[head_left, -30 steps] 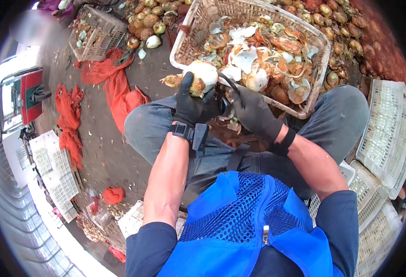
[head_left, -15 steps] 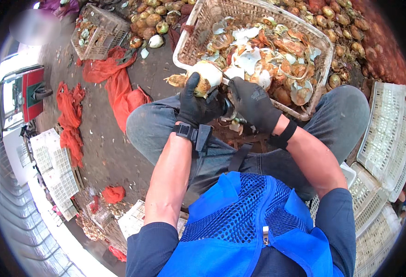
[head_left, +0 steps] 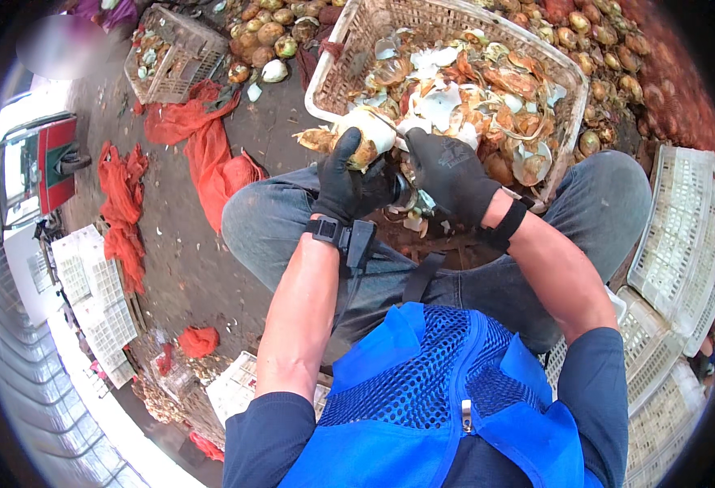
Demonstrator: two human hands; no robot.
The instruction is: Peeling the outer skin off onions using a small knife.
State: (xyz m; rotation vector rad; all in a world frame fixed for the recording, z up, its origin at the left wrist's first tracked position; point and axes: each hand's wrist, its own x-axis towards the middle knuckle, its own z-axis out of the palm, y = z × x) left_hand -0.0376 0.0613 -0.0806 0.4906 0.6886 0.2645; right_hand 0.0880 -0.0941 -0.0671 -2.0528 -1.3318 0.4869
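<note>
In front of my lap, a partly peeled onion [head_left: 376,128] is gripped in my left hand [head_left: 351,179], which wears a black glove. Dry brown skin still clings to its left end and lower side, while the upper part shows white. My right hand [head_left: 448,172], gloved in black too, is closed against the onion's right side. Whatever it pinches there is hidden by the fingers. Just beyond both hands stands a dirty white plastic crate [head_left: 322,96] holding onion skins [head_left: 438,106], over whose near edge I work.
Whole onions [head_left: 269,34] lie in a heap beyond the crate, with more [head_left: 589,98] at the right. Red mesh sacks [head_left: 211,154] are spread on the floor at the left. Another crate [head_left: 180,65] stands far left. White crates [head_left: 678,236] are stacked by my right knee.
My right hand has turned slightly and shifted a little, its fingertips staying against the onion. The onion has tilted a little in my left hand, which otherwise stays in place.
</note>
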